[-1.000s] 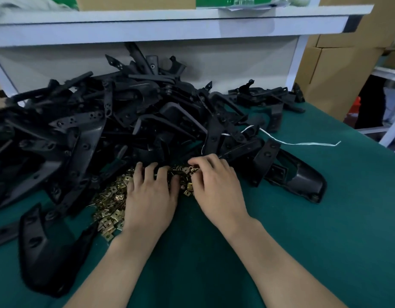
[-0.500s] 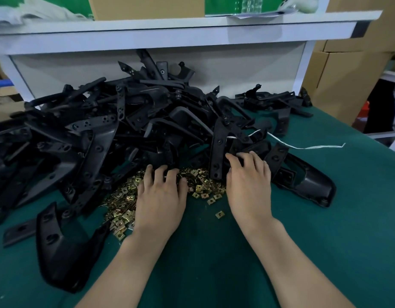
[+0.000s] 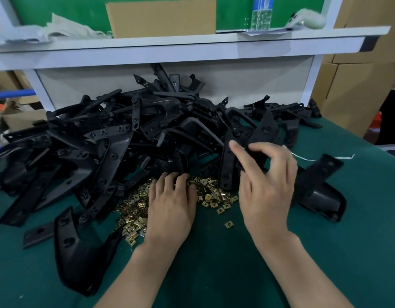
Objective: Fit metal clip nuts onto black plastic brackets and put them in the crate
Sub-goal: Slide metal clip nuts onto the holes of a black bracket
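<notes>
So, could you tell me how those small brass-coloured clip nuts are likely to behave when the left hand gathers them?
The clip nuts lie in a loose heap on the green mat, so they will probably scatter and slide when pushed. Being tiny, flat metal squares, each looks light, stiff and fiddly to pinch singly. The left hand may grab several at once.

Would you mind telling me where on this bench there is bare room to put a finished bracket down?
Bare green mat lies right of the right hand, in front of the lone bracket, and between the forearms near the front edge. Crowded: the bracket pile across the back and left, and the clip nuts around the left hand.
</notes>
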`<state>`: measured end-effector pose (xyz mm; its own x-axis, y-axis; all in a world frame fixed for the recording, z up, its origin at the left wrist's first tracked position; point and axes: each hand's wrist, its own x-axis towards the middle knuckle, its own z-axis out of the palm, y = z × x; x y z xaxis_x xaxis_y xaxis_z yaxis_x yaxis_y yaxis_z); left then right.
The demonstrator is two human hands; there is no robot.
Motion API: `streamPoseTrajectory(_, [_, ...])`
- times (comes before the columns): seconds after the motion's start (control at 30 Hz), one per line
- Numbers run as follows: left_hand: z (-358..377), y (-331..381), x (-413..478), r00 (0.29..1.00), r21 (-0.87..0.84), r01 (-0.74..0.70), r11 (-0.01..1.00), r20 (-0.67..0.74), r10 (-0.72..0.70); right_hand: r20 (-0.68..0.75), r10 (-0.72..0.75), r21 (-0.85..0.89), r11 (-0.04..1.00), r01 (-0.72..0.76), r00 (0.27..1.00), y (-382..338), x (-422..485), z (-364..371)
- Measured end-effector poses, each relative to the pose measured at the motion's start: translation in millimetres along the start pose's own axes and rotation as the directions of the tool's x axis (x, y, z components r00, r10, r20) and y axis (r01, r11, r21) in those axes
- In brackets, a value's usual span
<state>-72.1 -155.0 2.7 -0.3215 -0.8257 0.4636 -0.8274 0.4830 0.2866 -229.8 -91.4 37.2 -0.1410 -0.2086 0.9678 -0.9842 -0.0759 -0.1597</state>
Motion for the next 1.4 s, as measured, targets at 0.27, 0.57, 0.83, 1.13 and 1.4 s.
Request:
streamPoseTrajectory(0.27, [-10.8, 7.8, -2.7, 0.981, -0.262, -0.05, 0.964, -0.192, -0.001, 0.214, 0.302, 0.644, 0.671, -0.366, 0.929, -31.9, 9.4, -12.6])
streamPoseTrajectory(0.57, [-24.1, 27.3, -9.2, 0.971, -0.938, 0.137, 0.317, 0.065, -0.228, 0.528, 0.707, 0.681, -0.023, -0.732, 0.47, -6.4, 17.1, 0.1])
streamPoseTrajectory(0.83, [-36.5, 24.8, -0.8, 0.899, -0.946, 0.29, 0.144, 0.217, -0.381, 0.538, 0.484, 0.11, 0.772, -0.627, 0.69, 1.4, -0.2, -3.0])
streamPoseTrajectory(1.13, [-29.4, 52.3, -26.7, 0.94, -0.814, 0.289, 0.504, 0.342, 0.014, 0.814, 0.302, 0.108, 0.762, -0.639, 0.497, 0.0, -8.7, -0.8])
streamPoseTrajectory(1.4, [-28.2, -12.2, -47.2, 0.928, 0.272, 0.342, 0.9, 0.054, -0.369, 0.851, 0.382, 0.052, 0.621, -0.782, 0.36, 1.8, -11.8, 2.0])
